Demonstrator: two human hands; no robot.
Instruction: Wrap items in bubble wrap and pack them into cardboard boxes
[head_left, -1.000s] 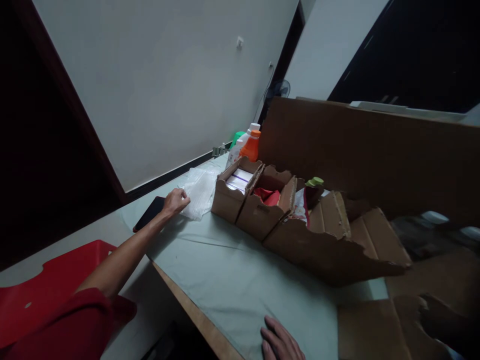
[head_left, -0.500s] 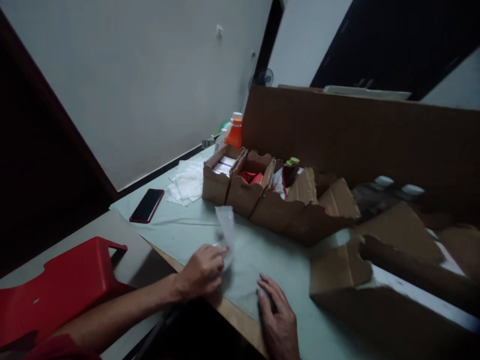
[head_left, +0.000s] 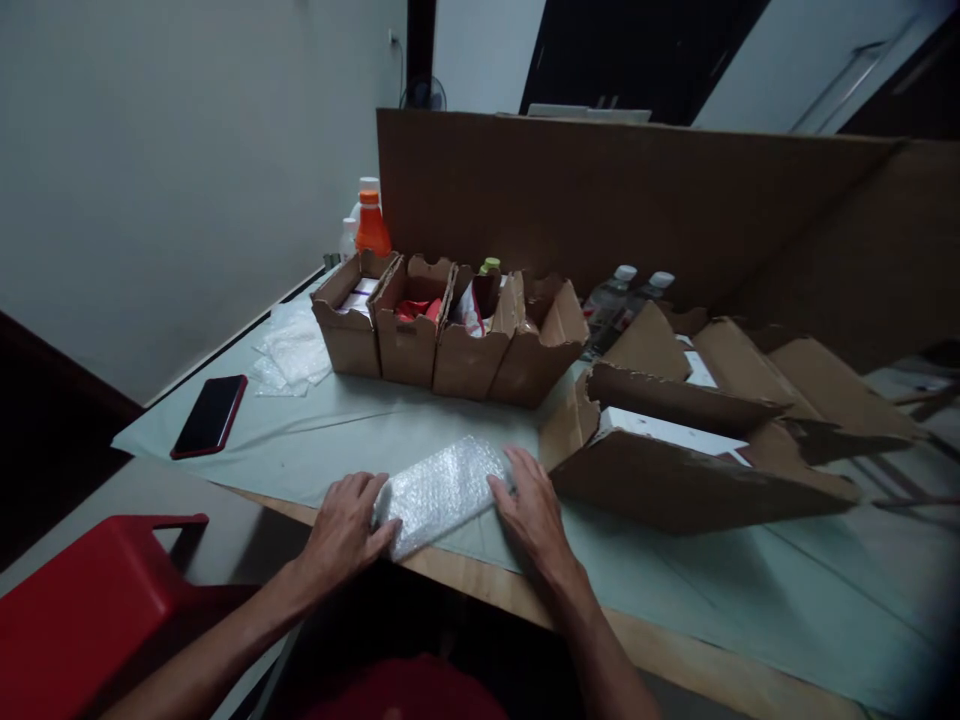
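Currently, clear rectangular bubble-wrap pouch held at both ends: left hand's fingers grasp its left, right hand's its right; brown cardboard boxes beyond.

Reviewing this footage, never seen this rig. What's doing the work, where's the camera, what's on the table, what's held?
There's no machine: a person works with two bare hands. Every picture comes from one camera worn on their head, looking forward and down.

The table's pale cloth carries a dark phone and loose bubble wrap on the left, a row of cardboard bins in the middle, and a larger cardboard bin on the right.

The left hand and right hand touch opposite ends of a bubble-wrap piece at the near edge; how firm each grip is, I can't tell.
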